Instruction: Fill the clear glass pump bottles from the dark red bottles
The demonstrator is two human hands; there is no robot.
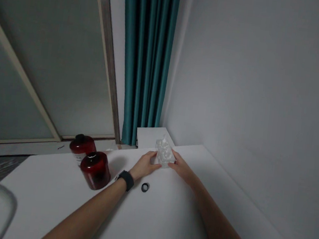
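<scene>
Fingers of both hands are at one object: thumb and forefinger of the left hand [144, 166] are parted and set against the near and far parts of its left side, and those of the right hand [182, 169] hold the right side the same way. I read this as one two-handed hold, the grips opposed so that neither side can swing; how hard they press, I cannot tell. Between them is a clear block-like container [165, 153] with a textured body and a pale tip on its far side, near the far edge of the white table [142, 224]. Whether it bears on the tabletop or is slightly raised is unclear from my view. Holding it at the sides leaves its middle uncovered, which probably helps in watching it. Nearer the camera, just beside the left wrist with its dark watch [126, 180], a small black ring [143, 187] lies on the table, apart from both hands; I judge it within easy reach, yet out of the way. Further left, two dark red bottles, a nearer bottle [96, 170] and a farther bottle [82, 145], stand close together, probably grouped there to leave working room. Beyond the table: white cabinet [150, 134], then teal curtain [146, 57]; plain wall [251, 87] along the right.
</scene>
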